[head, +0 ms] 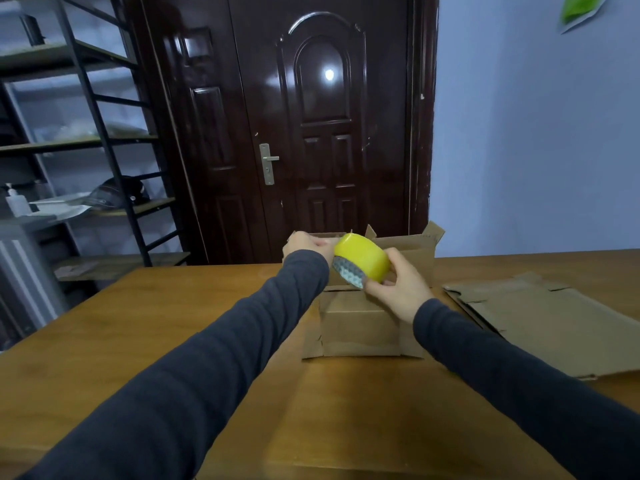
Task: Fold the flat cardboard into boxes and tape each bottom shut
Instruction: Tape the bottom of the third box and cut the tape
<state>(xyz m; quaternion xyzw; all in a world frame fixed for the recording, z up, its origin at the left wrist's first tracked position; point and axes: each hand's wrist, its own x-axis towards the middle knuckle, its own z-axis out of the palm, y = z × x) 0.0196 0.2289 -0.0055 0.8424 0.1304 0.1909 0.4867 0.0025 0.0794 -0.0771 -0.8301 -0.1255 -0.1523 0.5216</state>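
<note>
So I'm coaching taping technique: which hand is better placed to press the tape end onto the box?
Probably the left hand: it sits at the tape roll's leading side above the folded box, while the right hand grips the roll.

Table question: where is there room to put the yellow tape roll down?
The table is bare on its left side, beside the left sleeve, and along the near edge before the folded box. The right side is crowded with flat cardboard, and more boxes fill the middle back.
</note>
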